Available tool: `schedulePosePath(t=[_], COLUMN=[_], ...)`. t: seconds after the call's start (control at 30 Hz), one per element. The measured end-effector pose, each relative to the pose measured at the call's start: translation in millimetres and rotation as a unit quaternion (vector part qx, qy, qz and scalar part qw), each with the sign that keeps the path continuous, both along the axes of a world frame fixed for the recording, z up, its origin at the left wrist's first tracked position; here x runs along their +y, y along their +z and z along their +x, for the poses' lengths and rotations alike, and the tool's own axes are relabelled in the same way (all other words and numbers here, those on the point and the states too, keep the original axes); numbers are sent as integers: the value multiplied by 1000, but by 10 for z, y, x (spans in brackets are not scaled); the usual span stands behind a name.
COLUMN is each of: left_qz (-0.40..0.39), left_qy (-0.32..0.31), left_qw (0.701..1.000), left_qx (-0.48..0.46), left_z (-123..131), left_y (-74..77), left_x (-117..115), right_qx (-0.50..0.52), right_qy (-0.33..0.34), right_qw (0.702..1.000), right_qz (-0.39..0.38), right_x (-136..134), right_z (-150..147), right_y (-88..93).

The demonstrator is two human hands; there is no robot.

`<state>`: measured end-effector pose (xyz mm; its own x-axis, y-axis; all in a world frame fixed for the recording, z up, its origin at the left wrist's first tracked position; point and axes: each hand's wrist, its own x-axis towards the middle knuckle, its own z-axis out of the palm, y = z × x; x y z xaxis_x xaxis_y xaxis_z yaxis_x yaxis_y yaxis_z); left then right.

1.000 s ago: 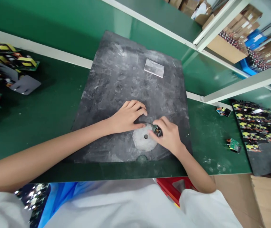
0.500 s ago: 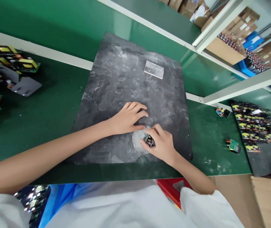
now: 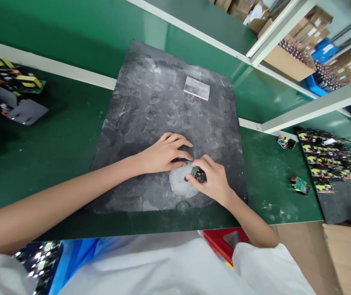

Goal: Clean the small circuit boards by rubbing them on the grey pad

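My right hand grips a small circuit board with parts mounted on it, thumb on the near side and fingers over the far side. Beneath and beside it lies a whitish round patch with a dark spot near its middle. My left hand rests palm down on the black mat, fingers stretched and a little apart. Its thumb lies at the upper edge of the round patch, close to the right hand but apart from the board.
A silvery flat block lies toward the back of the mat. Larger circuit assemblies are piled on the left. Two small boards, one a green board, sit right of the mat, beside a tray of several boards. A white post slants at right.
My right hand has shifted slightly right with the circuit board and turned it, uncovering more of the round patch. The left hand stays nearly where it was. The view has moved a little.
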<state>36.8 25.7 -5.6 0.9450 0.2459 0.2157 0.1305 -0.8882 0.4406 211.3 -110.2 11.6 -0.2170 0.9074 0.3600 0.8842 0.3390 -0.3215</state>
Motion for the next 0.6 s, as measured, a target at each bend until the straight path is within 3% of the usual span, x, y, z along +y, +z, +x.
schedulePosePath(t=[0.3,0.47,0.6], left_qz=[-28,-33,-41], left_qy=[-10,-11,-11], left_qw=[999,999,999], left_qx=[-24,-23,-12], left_z=[5,4,6], left_y=[-20,-10,4], left_x=[7,9,11], right_qx=[-54,-72,-85], right_qy=[50,-3,9], right_qw=[997,996,995], right_qz=[27,44,44], right_x=[-40,-12,-15], right_z=[-134,-87,-87], right_y=[-1,-7,-19])
